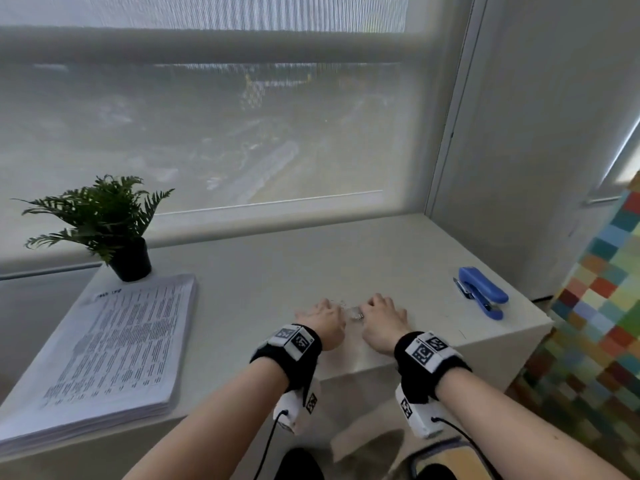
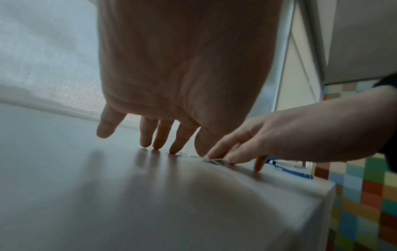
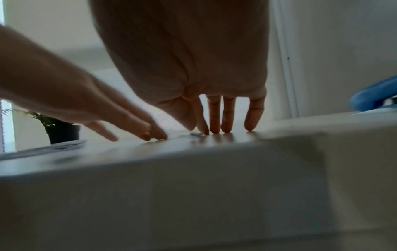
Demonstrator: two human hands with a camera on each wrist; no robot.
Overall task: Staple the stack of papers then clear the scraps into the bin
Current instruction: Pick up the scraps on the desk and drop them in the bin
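Note:
Both hands rest fingertips-down on the white table top (image 1: 263, 271), side by side near its front edge. My left hand (image 1: 323, 315) and right hand (image 1: 382, 313) flank a small heap of pale scraps (image 1: 351, 311), seen between the fingertips as scraps (image 2: 217, 160) and scraps (image 3: 194, 135). The fingers of both hands are straight and touch the surface. A thick stack of printed papers (image 1: 114, 344) lies at the table's left. A blue stapler (image 1: 483, 292) lies at the right, jaws apart. No bin shows in any view.
A potted fern (image 1: 107, 223) in a black pot stands behind the paper stack. A window with a blind runs along the table's back. A white wall and a patchwork of coloured squares (image 1: 595, 323) lie to the right.

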